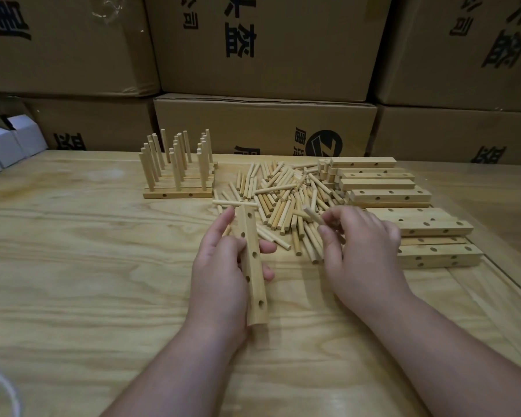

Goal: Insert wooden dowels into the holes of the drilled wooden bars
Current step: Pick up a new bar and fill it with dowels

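My left hand (220,266) grips a drilled wooden bar (254,275) lengthwise above the table, its holes facing up and right. One dowel (233,202) sits crosswise through the bar's far end. My right hand (358,248) pinches a single dowel (312,214) between thumb and fingers, just right of the bar. A heap of loose dowels (286,194) lies behind both hands. Bare drilled bars (403,212) are stacked to the right. Finished bars with upright dowels (178,164) stand at the back left.
Printed cardboard boxes (265,124) form a wall behind the wooden table (88,266). Small white boxes (9,142) sit at the far left edge. A white cord (3,383) shows at the bottom left corner.
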### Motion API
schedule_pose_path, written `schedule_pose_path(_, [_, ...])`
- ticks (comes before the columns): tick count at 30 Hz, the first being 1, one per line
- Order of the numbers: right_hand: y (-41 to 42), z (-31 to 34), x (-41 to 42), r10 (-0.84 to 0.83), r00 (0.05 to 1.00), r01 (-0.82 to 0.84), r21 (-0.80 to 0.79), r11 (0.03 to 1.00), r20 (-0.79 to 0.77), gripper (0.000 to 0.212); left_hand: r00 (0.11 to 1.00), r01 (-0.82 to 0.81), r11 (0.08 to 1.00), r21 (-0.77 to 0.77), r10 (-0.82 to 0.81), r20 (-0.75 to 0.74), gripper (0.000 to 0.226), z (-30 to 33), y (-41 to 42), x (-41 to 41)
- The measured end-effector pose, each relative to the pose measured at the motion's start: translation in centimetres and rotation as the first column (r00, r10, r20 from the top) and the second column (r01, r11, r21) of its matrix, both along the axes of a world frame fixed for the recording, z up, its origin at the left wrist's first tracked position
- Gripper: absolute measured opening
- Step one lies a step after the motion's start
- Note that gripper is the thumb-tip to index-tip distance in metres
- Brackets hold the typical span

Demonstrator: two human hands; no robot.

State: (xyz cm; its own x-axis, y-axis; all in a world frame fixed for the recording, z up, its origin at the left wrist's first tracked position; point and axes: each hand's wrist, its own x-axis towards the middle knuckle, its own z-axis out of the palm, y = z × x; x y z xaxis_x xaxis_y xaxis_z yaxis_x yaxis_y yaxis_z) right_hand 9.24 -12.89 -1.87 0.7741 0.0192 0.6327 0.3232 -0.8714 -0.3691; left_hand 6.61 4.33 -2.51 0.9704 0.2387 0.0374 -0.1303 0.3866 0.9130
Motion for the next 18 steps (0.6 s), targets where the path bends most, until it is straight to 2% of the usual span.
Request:
schedule_pose_path(3, [0.0,0.0,-0.3,0.106,0.988,-0.119,0.118,0.986,0.113,0.011,1.0,0.022,0.999,0.036,-0.022,0.009,0.049,0.0,0.1,0.0])
schedule_pose_path(6, [0.2,0.1,-0.7,0.21,0.958,-0.248,0.201,0.948,0.193,0.017,1.0,0.026,1.0,0.012,-0.026,0.014,0.038,0.1,0.1,0.0])
schedule_pose_path(8, [0.4,0.1,-0.8,0.272,0.934,-0.321,0.208,0.924,0.233,0.015,1.0,0.021,1.0,-0.014,-0.021,0.014,0.029,0.1,0.0,0.0])
schedule_pose_path(13, [0.8,0.2,-1.3,0.367,0.871,-0.436,0.169,0.884,0.327,0.017,1.0,0.021,1.0,-0.008,-0.021,-0.002,0.029,0.2,0.0,0.0])
schedule_pose_path(18, [0.8,0.2,-1.2,0.415,0.856,-0.485,0.199,0.852,0.307,0.02,0.999,0.035,0.999,0.019,-0.035,-0.007,0.029,0.2,0.0,-0.1])
